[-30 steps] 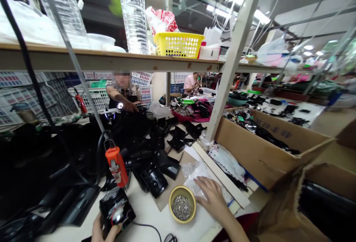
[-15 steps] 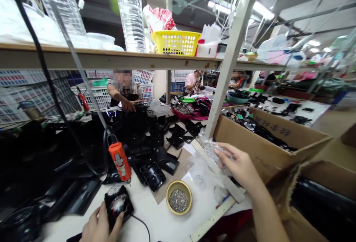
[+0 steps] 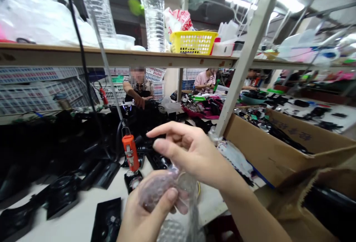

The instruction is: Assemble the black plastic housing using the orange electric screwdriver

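In the head view my left hand (image 3: 144, 208) is closed around a crumpled clear plastic bag (image 3: 157, 194), which hangs down below it. Small round shapes show through the plastic, too blurred to name. Just above the bag, my right hand (image 3: 191, 149) has its thumb and index finger apart, with nothing visible between them. Behind my left hand lies a small black device (image 3: 132, 180) under a hanging orange electric screwdriver (image 3: 130, 153). Only an edge of the yellow bowl (image 3: 198, 189) shows past my hands. A black plastic housing (image 3: 107, 218) lies at the lower left.
Black plastic parts (image 3: 63, 194) crowd the bench on the left. A cardboard box (image 3: 250, 138) of parts stands on the right, beside a slanted white post (image 3: 247, 60). A shelf (image 3: 111, 56) crosses above, holding a yellow basket (image 3: 194, 42). A person (image 3: 138, 86) sits across the bench.
My right hand has come from the bench's right edge to the middle. My left hand has let go of the black device and now holds the clear bag. The view has shifted left.
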A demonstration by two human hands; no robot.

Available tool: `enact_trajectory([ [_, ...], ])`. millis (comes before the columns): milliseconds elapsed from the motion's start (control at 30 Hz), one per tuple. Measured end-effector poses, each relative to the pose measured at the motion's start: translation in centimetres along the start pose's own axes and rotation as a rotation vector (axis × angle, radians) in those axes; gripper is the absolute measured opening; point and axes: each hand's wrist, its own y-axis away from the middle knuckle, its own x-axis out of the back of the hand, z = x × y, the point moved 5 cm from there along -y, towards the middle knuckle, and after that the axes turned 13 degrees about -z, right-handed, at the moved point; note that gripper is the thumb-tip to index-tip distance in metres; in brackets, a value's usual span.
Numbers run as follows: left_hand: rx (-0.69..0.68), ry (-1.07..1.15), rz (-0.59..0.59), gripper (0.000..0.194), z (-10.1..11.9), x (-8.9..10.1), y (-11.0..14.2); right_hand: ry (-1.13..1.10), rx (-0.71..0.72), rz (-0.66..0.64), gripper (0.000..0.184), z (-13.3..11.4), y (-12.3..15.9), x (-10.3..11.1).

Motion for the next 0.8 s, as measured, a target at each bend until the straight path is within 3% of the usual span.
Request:
enact_trajectory([
  [100,-0.074,0.214,0.111,0.043,0.3,1.8,0.4,-0.072,0.029,0.199,0.027,2.3,1.3,-0.3],
  [267,-0.142,0.253,0.198,0.043,1.2,5.4,1.5,-0.434,-0.048,0.004,0.024,6.6,3.1,-4.0],
  [367,-0.15,0.211,0.236,0.044,1.2,7.0,1.9,-0.5,-0.017,0.092,0.02,7.3,3.4,-6.0],
  [500,-0.252,-0.042,0.401,0.06,1.3,8.8,2.5,-0.279,-0.008,0.243,0.018,6.8,3.6,-7.6],
  [600,-0.433,-0.43,0.684,0.087,1.9,9.3,4.1,0.003,0.102,0.409,0.007,5.7,3.9,-8.1],
  [633,-0.491,-0.577,0.763,0.087,2.1,8.9,4.7,0.117,0.169,0.464,0.007,5.2,4.0,-8.5],
  [700,-0.503,-0.758,0.762,0.065,1.9,7.6,5.4,0.35,0.304,0.504,0.014,4.3,3.9,-9.7],
  [767,-0.393,-0.69,0.637,0.039,0.9,6.5,5.5,0.51,0.384,0.46,0.02,3.9,3.6,-11.1],
  [800,-0.33,-0.604,0.583,0.034,0.3,6.1,5.5,0.537,0.399,0.428,0.021,4.0,3.4,-11.7],
])
